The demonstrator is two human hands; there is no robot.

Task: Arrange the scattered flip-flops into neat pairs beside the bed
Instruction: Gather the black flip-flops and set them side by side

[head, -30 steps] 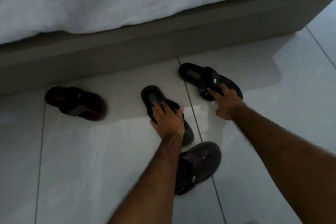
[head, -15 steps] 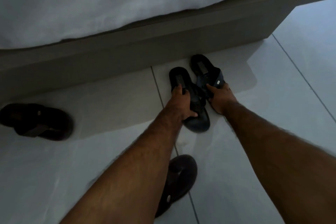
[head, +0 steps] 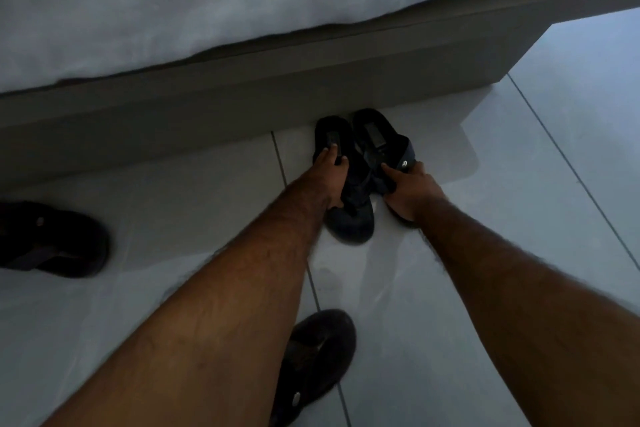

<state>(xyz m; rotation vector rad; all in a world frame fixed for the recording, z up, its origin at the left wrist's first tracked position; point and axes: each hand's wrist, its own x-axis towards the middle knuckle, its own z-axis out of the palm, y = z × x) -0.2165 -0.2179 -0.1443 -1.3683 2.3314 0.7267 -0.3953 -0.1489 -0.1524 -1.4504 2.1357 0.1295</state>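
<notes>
Both bare forearms extend forward and downward from the lower frame edge, converging toward the centre. The left hand (head: 329, 177) is palm-down, wrist slightly flexed, with its fingers (head: 333, 151) extended forward and lying flat on the surface below; the thumb is not clearly visible. The right hand (head: 410, 189) is also palm-down, set slightly nearer the body than the left. Its index finger points forward and to the left, the remaining fingers curl downward, and the thumb wraps on the outer side. The two hands are near each other but apart. Both elbows lie outside the view.
</notes>
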